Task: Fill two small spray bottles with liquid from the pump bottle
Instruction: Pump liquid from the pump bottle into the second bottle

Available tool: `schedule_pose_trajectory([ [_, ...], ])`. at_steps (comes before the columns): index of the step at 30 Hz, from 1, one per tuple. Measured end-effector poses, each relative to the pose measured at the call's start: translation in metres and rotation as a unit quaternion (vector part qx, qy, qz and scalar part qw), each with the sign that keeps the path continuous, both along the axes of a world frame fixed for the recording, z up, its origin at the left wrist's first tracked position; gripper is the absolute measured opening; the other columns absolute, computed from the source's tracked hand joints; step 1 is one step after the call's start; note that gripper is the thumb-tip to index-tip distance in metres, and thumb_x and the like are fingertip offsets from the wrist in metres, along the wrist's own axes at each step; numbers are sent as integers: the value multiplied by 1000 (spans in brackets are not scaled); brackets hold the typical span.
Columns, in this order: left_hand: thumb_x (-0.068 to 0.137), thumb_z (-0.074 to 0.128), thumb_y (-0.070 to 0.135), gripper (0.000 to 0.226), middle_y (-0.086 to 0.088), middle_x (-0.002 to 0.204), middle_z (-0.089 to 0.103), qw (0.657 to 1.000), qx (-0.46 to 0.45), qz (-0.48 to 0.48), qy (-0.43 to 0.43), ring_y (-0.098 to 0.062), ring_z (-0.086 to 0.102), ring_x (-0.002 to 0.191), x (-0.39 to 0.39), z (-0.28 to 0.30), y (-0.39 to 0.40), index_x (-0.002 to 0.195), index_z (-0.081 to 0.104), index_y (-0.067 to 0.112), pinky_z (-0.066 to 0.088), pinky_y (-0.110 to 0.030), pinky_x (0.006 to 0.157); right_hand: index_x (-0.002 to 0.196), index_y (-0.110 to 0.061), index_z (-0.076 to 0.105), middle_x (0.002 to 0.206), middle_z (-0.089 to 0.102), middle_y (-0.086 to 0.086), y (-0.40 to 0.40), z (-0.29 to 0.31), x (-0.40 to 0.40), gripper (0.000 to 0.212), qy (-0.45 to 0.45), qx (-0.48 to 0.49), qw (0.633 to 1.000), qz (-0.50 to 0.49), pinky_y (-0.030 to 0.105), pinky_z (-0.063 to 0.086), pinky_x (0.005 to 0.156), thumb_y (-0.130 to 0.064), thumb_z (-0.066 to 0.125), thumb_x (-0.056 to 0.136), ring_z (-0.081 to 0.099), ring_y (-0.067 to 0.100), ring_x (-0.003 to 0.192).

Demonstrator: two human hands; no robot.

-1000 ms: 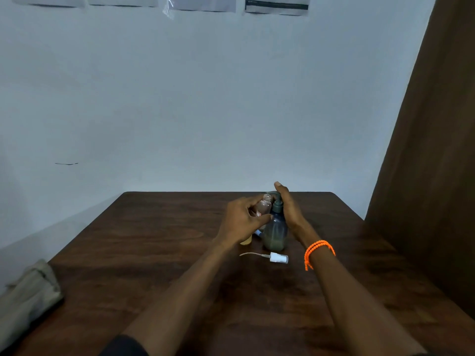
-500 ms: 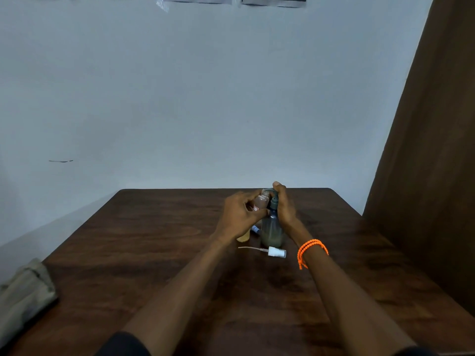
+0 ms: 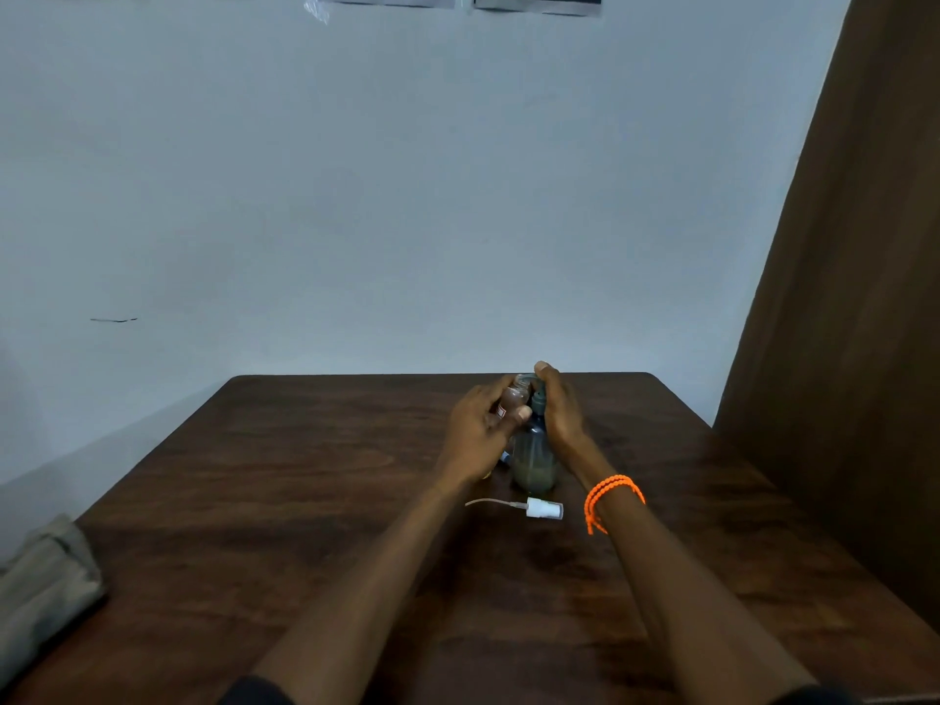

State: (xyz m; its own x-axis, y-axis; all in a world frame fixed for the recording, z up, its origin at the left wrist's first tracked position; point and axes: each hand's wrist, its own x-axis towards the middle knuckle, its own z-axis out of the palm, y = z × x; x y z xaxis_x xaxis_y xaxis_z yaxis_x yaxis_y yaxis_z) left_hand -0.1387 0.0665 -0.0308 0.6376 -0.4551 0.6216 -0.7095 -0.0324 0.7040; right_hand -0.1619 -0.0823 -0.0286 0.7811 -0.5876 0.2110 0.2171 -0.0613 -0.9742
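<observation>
Left hand holds small spray bottle tilted, mouth against pump bottle spout. Right hand wraps pump head, thumb on top; pump bottle upright on tabletop.

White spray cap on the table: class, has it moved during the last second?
No. The white spray cap lies where it did, just on the near side of the pump bottle, its tube pointing left. Only the view itself shifted slightly.

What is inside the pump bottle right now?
The pump bottle shows a murky layer of liquid in its lower part, clearer above. Its top is covered by the right hand, so the pump head is hidden.
</observation>
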Motion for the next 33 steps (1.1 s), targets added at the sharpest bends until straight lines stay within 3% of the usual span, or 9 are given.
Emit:
schedule_pose_trajectory([
  [2,88,70,27,49,-1,115,72,1000,-22,8,14,-5,65,104,-3,-3,-3,135,66,16,50,-18,90,65,-18,62,73,60,11,1,2,-2,49,-8,-12,1000,-7,39,45,71,-67,57,72,56,26,74],
  [5,92,73,15,44,4,111,67,999,-32,19,11,15,59,100,-3,-6,-3,135,65,13,44,-5,86,68,-17,62,72,61,10,2,4,-5,47,-6,-13,1000,0,31,47,61,-63,57,74,58,24,68],
  [7,93,72,14,43,5,109,66,999,-33,21,7,17,58,98,-3,-7,-3,135,65,14,43,-4,84,72,-16,65,77,63,12,2,3,-5,50,-5,-5,1000,10,29,50,59,-66,58,72,60,23,70],
  [13,94,73,11,44,5,109,65,999,-36,22,8,15,58,99,-2,-8,-4,137,64,14,41,-2,84,67,-19,63,75,60,11,0,-2,-1,50,-10,1,1000,15,35,45,67,-69,62,75,56,24,73],
  [17,93,73,13,45,0,115,67,999,-40,25,6,4,60,100,-4,-8,-3,137,63,14,41,-2,85,71,-18,64,79,61,13,0,-1,-4,56,0,-3,1000,23,40,46,74,-74,62,77,58,26,78],
  [20,94,72,13,43,3,116,67,999,-41,25,12,5,59,101,-7,-8,-3,136,64,15,41,-2,85,79,-12,72,82,72,11,5,4,-12,62,10,30,999,44,30,53,68,-74,69,71,68,22,75],
  [23,93,72,19,42,0,116,71,998,-52,24,16,-5,65,100,-9,-8,-5,134,66,17,46,-10,84,93,-10,80,95,81,14,5,1,-22,54,-1,57,997,51,30,60,70,-62,73,85,77,22,82],
  [26,92,69,23,42,0,112,72,998,-53,18,3,-10,66,100,-13,-9,-6,134,66,19,46,-10,83,85,-12,80,87,80,11,8,0,-30,44,-13,48,998,30,28,59,64,-49,64,102,75,19,73],
  [33,89,63,46,53,0,105,71,998,-47,27,-12,-11,65,95,-23,-13,-6,136,65,20,53,-28,83,81,-13,76,74,73,5,12,-4,-40,46,-38,17,999,-12,22,52,55,-43,54,109,68,12,63],
])
